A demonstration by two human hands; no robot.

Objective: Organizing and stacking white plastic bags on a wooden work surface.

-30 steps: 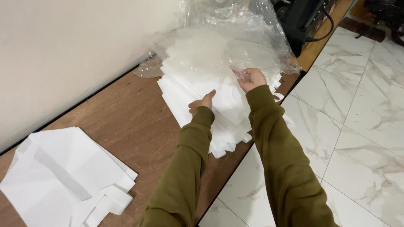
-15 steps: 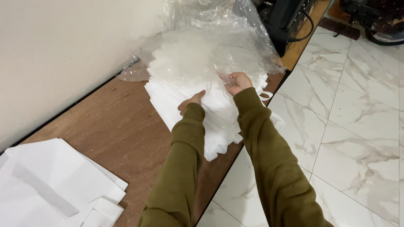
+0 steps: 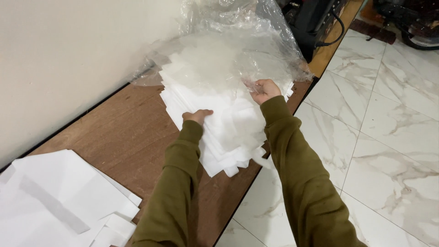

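Observation:
A thick stack of white paper sheets (image 3: 228, 132) lies on a brown wooden table (image 3: 123, 137), partly inside a clear plastic bag (image 3: 228, 50). My left hand (image 3: 197, 115) rests on top of the stack near its left side, fingers curled on the sheets. My right hand (image 3: 262, 90) grips the edge of the plastic bag at the stack's right side. Both arms wear olive green sleeves. The far part of the stack is veiled by the crinkled plastic.
A second heap of white sheets (image 3: 59, 201) lies at the table's near left. A pale wall (image 3: 68, 55) runs along the table's far side. A black device with a cable (image 3: 315, 23) sits beyond the bag. Marble floor tiles (image 3: 379, 137) are to the right.
The view has shifted slightly, so the stack sits lower in view. My hands stay on the stack and the bag, with the right hand a little further along the plastic edge.

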